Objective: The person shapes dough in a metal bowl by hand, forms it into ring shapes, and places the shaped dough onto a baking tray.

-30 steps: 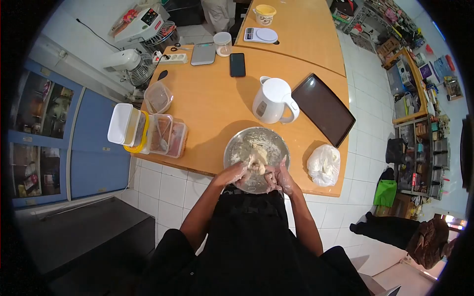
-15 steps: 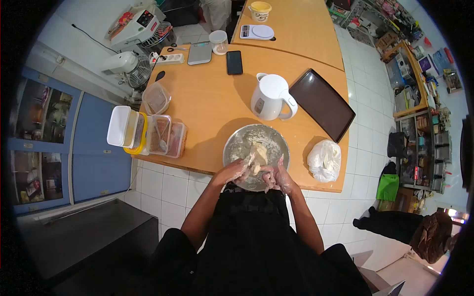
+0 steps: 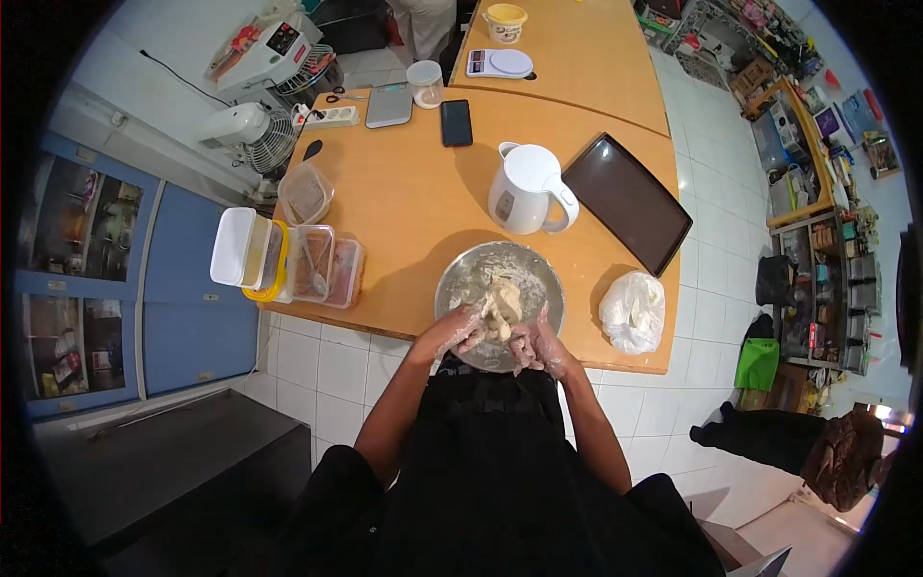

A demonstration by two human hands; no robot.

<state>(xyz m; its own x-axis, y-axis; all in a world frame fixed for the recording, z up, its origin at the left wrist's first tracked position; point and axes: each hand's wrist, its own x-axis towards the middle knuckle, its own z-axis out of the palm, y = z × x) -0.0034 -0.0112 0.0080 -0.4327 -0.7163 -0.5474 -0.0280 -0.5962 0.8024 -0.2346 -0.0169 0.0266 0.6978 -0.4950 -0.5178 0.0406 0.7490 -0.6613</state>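
Note:
A steel mixing bowl (image 3: 550, 279) sits at the near edge of the table, its inner wall smeared with flour and paste. In it lies a lump of pale, sticky dough (image 3: 504, 300). My left hand (image 3: 456, 331) reaches in from the left, its floury fingers bent around the near side of the dough. On the right, my right hand (image 3: 538, 346) is curled inside the rim, fingertips against the dough's lower edge and thumb raised. Both hands are coated with dough and flour.
A white electric kettle (image 3: 527, 188) stands beyond the bowl, beside a dark baking tray (image 3: 630, 202). To the right is a white plastic bag (image 3: 633, 313). Plastic tubs (image 3: 240, 248) stand at left. Farther back are a phone (image 3: 457, 123) and a kitchen scale (image 3: 388, 105).
My fingers have shifted a little in the bowl, and the dough's near part now looks more bunched together. At the far end, the other person's legs have moved slightly.

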